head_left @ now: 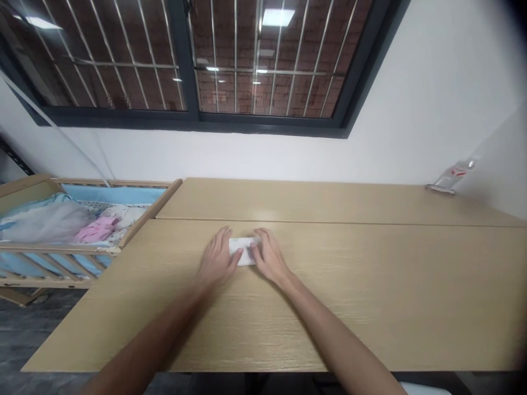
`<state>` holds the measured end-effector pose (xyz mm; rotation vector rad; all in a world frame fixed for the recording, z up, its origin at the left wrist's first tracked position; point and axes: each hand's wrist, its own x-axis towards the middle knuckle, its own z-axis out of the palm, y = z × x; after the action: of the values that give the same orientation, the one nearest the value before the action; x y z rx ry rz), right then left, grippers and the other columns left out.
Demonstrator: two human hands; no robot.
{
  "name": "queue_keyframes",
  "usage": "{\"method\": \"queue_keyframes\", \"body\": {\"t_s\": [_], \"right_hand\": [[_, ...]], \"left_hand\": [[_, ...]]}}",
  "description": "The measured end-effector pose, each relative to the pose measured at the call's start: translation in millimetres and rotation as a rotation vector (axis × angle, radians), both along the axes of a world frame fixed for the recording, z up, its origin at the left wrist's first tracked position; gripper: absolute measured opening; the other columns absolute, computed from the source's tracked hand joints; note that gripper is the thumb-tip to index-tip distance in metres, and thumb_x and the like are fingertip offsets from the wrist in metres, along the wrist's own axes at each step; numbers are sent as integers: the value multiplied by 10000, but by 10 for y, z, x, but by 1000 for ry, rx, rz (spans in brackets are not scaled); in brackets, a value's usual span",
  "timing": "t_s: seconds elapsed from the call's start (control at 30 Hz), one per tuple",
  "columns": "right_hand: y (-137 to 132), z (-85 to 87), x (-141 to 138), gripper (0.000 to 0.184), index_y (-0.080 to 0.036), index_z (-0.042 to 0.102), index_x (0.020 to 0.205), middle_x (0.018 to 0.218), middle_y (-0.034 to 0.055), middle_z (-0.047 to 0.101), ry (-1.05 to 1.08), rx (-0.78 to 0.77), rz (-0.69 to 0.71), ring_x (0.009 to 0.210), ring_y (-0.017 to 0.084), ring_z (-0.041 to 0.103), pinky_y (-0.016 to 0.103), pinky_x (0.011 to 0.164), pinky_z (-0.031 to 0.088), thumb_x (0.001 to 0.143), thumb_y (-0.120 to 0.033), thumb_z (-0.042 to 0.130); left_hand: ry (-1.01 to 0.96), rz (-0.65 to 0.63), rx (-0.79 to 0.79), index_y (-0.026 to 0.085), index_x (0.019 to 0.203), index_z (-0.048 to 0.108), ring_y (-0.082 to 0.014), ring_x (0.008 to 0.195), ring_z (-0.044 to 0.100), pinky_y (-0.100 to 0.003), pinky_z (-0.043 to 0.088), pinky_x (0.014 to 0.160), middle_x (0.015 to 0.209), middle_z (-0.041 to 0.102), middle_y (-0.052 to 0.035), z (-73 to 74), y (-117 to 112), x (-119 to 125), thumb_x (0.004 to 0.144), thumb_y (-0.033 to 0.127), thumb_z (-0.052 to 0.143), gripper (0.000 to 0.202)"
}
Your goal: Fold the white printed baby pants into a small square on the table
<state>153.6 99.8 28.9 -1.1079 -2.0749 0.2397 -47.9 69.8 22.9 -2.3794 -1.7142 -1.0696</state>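
Note:
A small folded white cloth (242, 248) lies on the light wooden table (370, 285), near its middle. My left hand (216, 259) rests on the cloth's left end, fingers stretched out flat and thumb on the cloth. My right hand (267, 255) presses on the right end, its fingers lying flat over the fabric. Both palms face down and most of the cloth is covered by the two hands.
A wooden baby crib (82, 249) with blue lining, a pink garment (99, 227) and grey-white cloths stands at the table's left. A clear plastic stand (450, 178) sits at the far right corner. A white wall and a dark-framed window rise behind.

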Motion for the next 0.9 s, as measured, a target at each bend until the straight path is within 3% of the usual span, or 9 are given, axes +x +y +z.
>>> {"method": "queue_keyframes", "body": {"t_s": [0.1,0.17,0.4,0.57,0.67,0.77,0.9], "right_hand": [[-66,-6,-52,581,-139,331,1552,1574,176,394,-228,17,138,1469,292,338,505,1209,288,1011,-348,369],[-84,-56,-84,620,-142,270,1591,1627,146,333,-377,3,198,1524,275,245,518,1243,211,1011,-342,354],[-60,-114,-63,665,-111,245,1606,1657,133,263,-500,-100,151,1554,250,180,486,1273,129,1028,-427,330],[-46,-65,71,825,-102,160,1624,1672,160,174,-465,-215,132,1563,288,126,510,1265,137,1011,-638,292],[-34,-54,141,906,-118,108,1633,1679,165,134,-444,-253,150,1564,302,108,513,1259,149,979,-714,301],[-30,-30,177,904,-128,118,1632,1680,176,146,-414,-196,193,1564,310,109,517,1253,154,975,-706,344],[-26,29,195,811,-120,303,1579,1635,212,279,-377,-83,237,1529,340,217,532,1218,218,965,-621,478]], "left_hand": [[88,-114,25,76,1572,171,-286,1543,204,-471,254,1235,1636,279,-211,-64,-78,170,1028,491,323,701],[156,-133,-11,57,1584,148,-303,1551,178,-495,241,1241,1645,259,-221,-152,-92,243,1023,538,305,756],[240,62,-93,11,1543,284,-350,1540,201,-508,274,1223,1617,295,-263,-434,-26,171,1012,597,268,790],[259,130,-84,-26,1542,240,-367,1529,229,-524,275,1213,1600,293,-306,-511,-13,66,1003,622,262,843],[263,110,-43,-22,1542,232,-382,1522,242,-538,271,1207,1597,297,-313,-468,-2,38,987,642,303,868],[261,13,22,8,1524,285,-386,1508,271,-535,274,1197,1589,330,-294,-314,30,-7,954,657,401,871],[271,-156,-27,140,1415,471,-333,1309,530,-497,377,1098,1413,580,-193,-119,66,-96,941,614,480,671]]}}
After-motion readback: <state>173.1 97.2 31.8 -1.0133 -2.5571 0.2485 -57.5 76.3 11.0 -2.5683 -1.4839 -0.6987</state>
